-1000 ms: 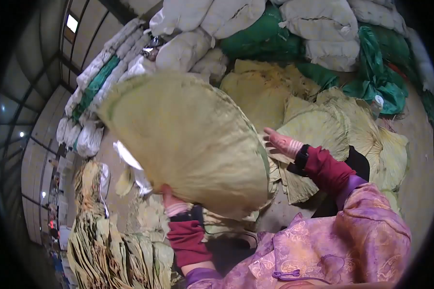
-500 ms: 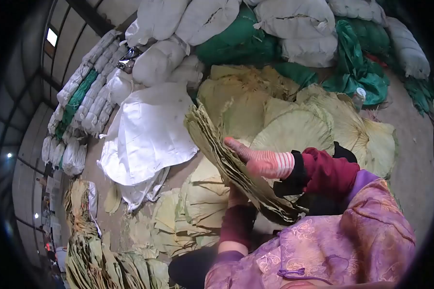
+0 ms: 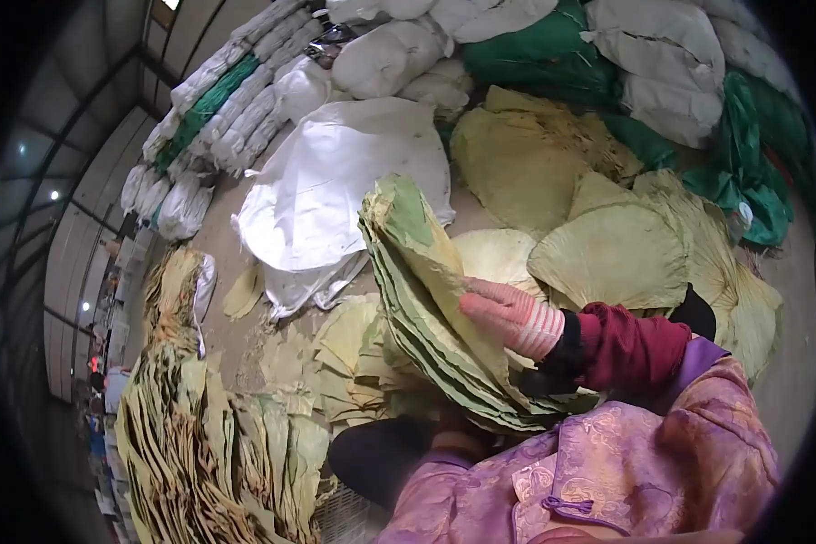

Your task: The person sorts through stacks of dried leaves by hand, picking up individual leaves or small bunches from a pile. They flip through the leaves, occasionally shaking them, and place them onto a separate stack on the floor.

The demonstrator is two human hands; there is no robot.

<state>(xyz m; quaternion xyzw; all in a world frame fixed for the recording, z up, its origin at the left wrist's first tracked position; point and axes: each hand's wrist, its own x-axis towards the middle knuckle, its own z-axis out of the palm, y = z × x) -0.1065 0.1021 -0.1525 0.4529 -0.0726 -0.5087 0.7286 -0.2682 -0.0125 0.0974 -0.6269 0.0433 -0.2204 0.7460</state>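
A thick folded stack of large, dry, yellow-green leaves (image 3: 426, 299) stands tilted in front of my body. My right hand (image 3: 510, 317), in a pink and white striped glove, holds the stack at its right side, with the fingers together against the outer leaf. Behind the lower part of the stack my left hand is hidden; only a bit of that forearm shows beneath it. Flat round leaves (image 3: 612, 258) lie spread on the floor beyond my right hand. More leaves (image 3: 344, 349) are piled just left of the held stack.
A long row of folded leaves (image 3: 190, 435) stands at the lower left. A white sheet (image 3: 335, 181) lies on the floor ahead. White sacks (image 3: 657, 63) and green sacks (image 3: 544, 59) line the back. Bundled white sacks (image 3: 236, 118) are stacked at the upper left.
The view has shifted, so the background sits further right and higher. The leaf stack has turned to show more of its outer face, and my left wrist has gone lower, further behind it.
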